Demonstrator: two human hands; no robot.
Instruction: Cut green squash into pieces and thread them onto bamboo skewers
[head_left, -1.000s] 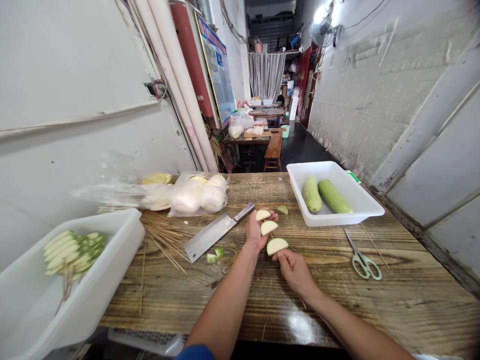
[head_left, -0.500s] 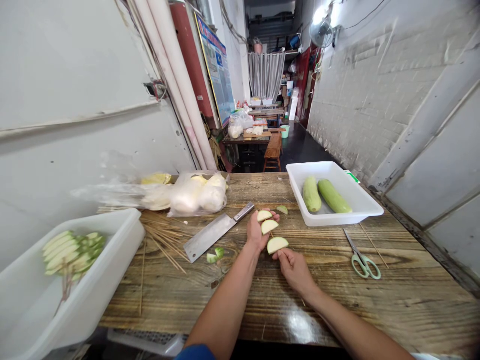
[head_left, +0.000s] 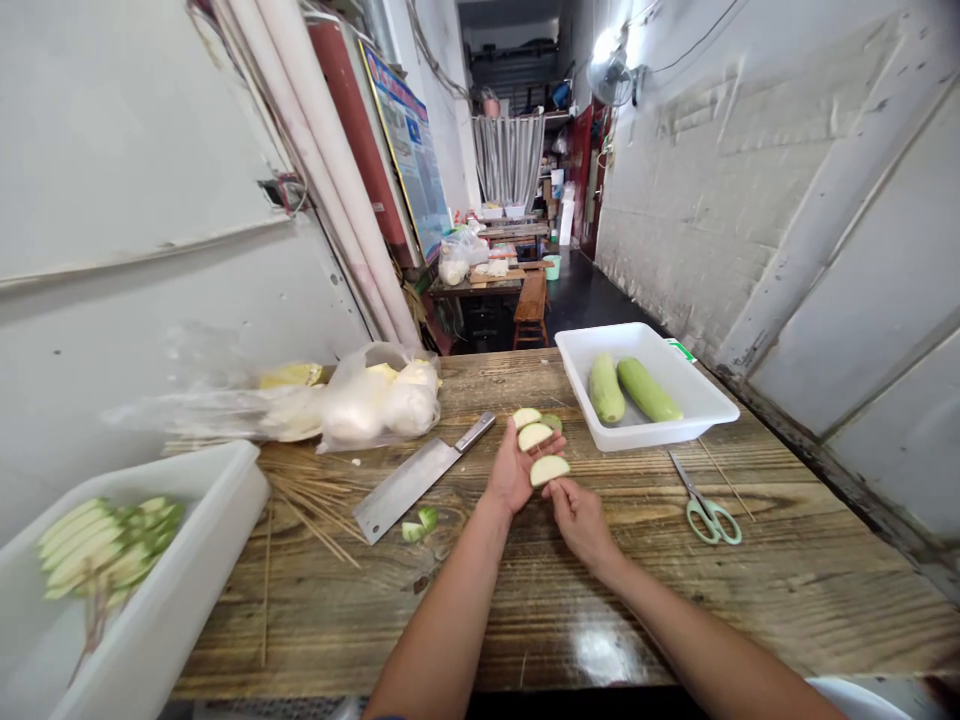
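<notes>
My left hand (head_left: 514,475) is palm up under pale half-round slices of a green squash, its fingers partly spread behind them. The far slice (head_left: 526,416) and middle slice (head_left: 535,437) lie close together over the fingers. The near slice (head_left: 550,470) sits apart, just above my right hand (head_left: 581,515), whose thumb and fingers are pinched at its lower edge. A short bit of thin skewer (head_left: 538,452) shows between the middle and near slices; most of it is hidden. Beyond the left fingertips, a green end piece (head_left: 553,423) lies on the wooden table (head_left: 637,600).
A cleaver (head_left: 420,480), green offcuts (head_left: 418,524) and loose skewers (head_left: 311,495) lie left. Skewered slices (head_left: 101,545) fill part of a white bin (head_left: 225,520). Right are scissors (head_left: 709,510) and a white tray (head_left: 645,437) with two whole squashes (head_left: 649,390). Plastic bags (head_left: 379,400) stand behind.
The view has shifted, so the scene sits further left. My left hand has opened more, showing more palm under the slices. My right hand keeps its pinch by the near slice.
</notes>
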